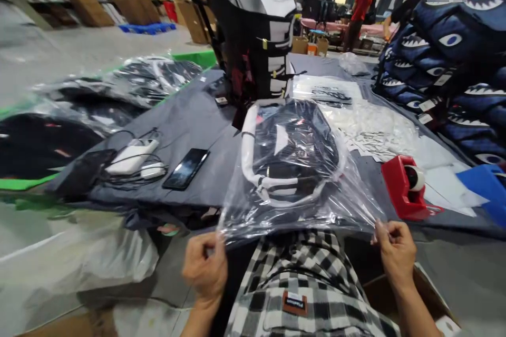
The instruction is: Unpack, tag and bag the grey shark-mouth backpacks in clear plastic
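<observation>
A black backpack with white edging (290, 152) lies on the table inside a clear plastic bag (253, 218). The bag's near edge is stretched wide toward me. My left hand (206, 266) pinches its left corner, fingers closed. At the right corner, my right hand (395, 250) grips the plastic between thumb and fingers. Both hands are just off the table's front edge, above my lap. Behind the bagged backpack stands a tall stack of black and white backpacks (256, 37) with a shark-tooth pattern on top.
Right of the bag sits a red tape dispenser (405, 189), with a blue one (486, 187) beyond. Blue shark-face bags (446, 63) are piled at right. A phone (185, 168) and a white power bank (132, 155) with cables lie left. Bagged packs (98, 100) fill the far left.
</observation>
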A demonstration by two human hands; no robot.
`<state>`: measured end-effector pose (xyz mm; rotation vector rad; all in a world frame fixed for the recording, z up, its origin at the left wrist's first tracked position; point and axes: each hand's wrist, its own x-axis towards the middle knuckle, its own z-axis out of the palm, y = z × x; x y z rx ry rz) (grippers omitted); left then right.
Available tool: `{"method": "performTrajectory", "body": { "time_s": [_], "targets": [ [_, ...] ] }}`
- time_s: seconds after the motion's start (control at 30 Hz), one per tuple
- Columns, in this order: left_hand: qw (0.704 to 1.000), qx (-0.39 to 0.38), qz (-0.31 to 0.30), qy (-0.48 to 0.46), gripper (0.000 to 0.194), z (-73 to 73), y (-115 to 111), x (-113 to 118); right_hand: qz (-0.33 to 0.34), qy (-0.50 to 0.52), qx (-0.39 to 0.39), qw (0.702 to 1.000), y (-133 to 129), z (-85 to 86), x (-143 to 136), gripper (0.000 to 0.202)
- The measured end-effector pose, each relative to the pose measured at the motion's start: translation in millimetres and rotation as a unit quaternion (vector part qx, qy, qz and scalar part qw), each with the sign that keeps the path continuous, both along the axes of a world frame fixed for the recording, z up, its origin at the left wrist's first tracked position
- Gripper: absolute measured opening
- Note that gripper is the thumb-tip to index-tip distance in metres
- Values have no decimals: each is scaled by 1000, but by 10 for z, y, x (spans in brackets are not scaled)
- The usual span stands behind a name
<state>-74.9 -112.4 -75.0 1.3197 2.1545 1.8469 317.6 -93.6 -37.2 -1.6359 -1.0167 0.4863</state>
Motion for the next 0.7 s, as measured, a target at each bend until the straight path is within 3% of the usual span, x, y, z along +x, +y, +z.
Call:
{"method": "performTrajectory", "body": {
  "time_s": [0.1, 0.17, 0.27, 0.33, 0.47, 0.6, 0.63, 0.7],
  "targets": [
    [995, -6, 34, -91, 44, 91, -67, -3, -9, -6, 5, 1000, -80, 10, 39, 47],
    [991, -60, 36, -118, 42, 89, -159, 5, 11, -62, -21, 998, -147, 16, 75, 41],
    [986, -141, -15, -86, 32, 0, -330, -65, 46, -164, -56, 984, -272, -9, 152, 37],
    [982, -182, -7, -50, 32, -81, -428, -185, 41, -203, -60, 977, -365, -24, 243, 38],
    [955, -280, -4, -96, 28, -197, -522, -466, -2, -193, -65, 979, -466, 39, 437, 38],
    [948, -134, -46, -287, 38, -160, -315, -633, 34, -99, -93, 990, -237, 190, 381, 38],
    [939, -119, -66, -315, 43, -118, -214, -644, 55, -91, -108, 988, -130, 219, 338, 42],
    [915, -171, -127, -342, 53, -2, -7, -623, 98, -106, -144, 979, 88, 246, 263, 52]
  ]
}}
